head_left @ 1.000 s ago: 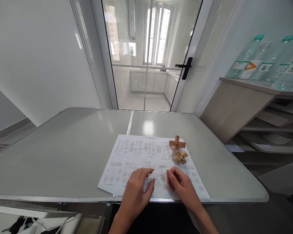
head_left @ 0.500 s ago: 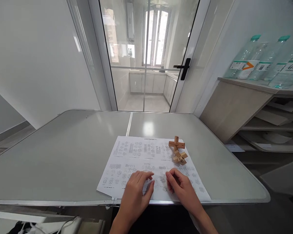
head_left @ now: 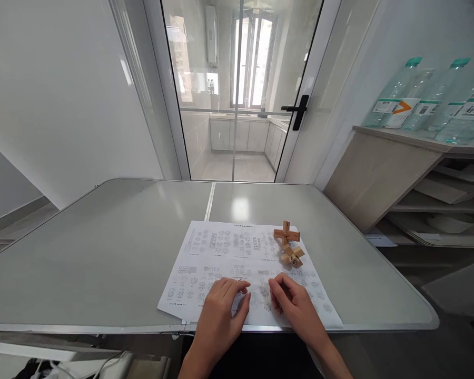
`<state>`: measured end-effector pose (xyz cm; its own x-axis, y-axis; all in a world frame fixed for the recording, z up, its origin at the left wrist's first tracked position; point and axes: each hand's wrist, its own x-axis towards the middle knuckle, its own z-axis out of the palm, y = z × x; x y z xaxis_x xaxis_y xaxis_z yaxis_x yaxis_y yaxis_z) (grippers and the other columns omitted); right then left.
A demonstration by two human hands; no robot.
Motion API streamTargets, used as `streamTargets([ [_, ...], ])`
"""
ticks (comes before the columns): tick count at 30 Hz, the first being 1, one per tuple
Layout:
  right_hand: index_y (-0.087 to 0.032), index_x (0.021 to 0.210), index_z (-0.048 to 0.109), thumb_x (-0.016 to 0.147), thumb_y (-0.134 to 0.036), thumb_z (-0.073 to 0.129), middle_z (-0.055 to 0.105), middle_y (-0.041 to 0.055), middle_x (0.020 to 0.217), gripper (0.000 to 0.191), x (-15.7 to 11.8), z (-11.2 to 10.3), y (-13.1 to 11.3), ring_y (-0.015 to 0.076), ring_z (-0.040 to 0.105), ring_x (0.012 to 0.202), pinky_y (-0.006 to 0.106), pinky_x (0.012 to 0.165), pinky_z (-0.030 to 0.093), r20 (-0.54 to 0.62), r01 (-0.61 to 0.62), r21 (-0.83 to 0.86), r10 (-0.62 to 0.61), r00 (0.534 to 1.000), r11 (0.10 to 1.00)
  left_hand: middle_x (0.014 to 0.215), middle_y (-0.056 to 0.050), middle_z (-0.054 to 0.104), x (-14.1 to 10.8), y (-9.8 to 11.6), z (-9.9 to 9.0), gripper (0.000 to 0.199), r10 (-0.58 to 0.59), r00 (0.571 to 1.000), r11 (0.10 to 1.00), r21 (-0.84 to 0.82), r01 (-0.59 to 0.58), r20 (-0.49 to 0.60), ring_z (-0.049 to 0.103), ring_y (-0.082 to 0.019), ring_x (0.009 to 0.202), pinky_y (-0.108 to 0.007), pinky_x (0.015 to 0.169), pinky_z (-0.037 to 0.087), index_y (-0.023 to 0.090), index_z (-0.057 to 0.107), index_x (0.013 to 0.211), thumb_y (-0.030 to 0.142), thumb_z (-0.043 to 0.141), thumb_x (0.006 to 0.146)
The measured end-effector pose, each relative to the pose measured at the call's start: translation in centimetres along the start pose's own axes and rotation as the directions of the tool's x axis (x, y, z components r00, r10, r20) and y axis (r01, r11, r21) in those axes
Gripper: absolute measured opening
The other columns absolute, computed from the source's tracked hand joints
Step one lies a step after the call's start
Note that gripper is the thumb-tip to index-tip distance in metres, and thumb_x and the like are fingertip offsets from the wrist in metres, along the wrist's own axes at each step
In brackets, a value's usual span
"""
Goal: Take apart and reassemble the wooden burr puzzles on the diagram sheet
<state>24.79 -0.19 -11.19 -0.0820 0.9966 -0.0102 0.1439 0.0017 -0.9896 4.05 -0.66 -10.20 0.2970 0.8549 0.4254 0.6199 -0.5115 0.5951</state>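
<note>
My left hand (head_left: 223, 309) rests on the lower middle of a printed sheet (head_left: 217, 250), thumb and forefinger apart with nothing between them. Across a small gap, my right hand (head_left: 294, 301) lies on the sheet's lower right part, its fingers curled in and the thumb closed against the forefinger. Nothing shows in it. Beyond that hand, near the sheet's right edge, are two wooden interlocking puzzles: a darker cross-shaped puzzle (head_left: 286, 234) and a lighter star-shaped puzzle (head_left: 292, 256) with a dark mark. They stand close together, and neither hand touches them.
The pale table (head_left: 102, 252) has a metal rim in front and a seam (head_left: 209, 202) across it. Behind it is a glass door with a black handle (head_left: 298, 111). To the right, a wooden shelf unit (head_left: 395, 163) carries several clear plastic bottles (head_left: 422, 100).
The view has shifted very slightly. Both hands, the sheet and the wooden puzzles keep the same places and poses.
</note>
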Motion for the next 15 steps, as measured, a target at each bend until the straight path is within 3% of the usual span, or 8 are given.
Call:
streamTargets([
  [15, -0.024, 0.076, 0.053, 0.099, -0.067, 0.054, 0.055, -0.0031, 0.063, 0.049, -0.46, 0.05, -0.45, 0.0161, 0.049, 0.058, 0.029, 0.060, 0.042, 0.003, -0.002, -0.011, 0.002, 1.000, 1.000, 0.100, -0.004, 0.076, 0.05, 0.26, -0.21, 0.017, 0.006, 1.000, 1.000, 0.007, -0.006, -0.006, 0.071, -0.025, 0.096, -0.041, 0.083, 0.060, 0.027, 0.067, 0.113, 0.020, 0.058, 0.101],
])
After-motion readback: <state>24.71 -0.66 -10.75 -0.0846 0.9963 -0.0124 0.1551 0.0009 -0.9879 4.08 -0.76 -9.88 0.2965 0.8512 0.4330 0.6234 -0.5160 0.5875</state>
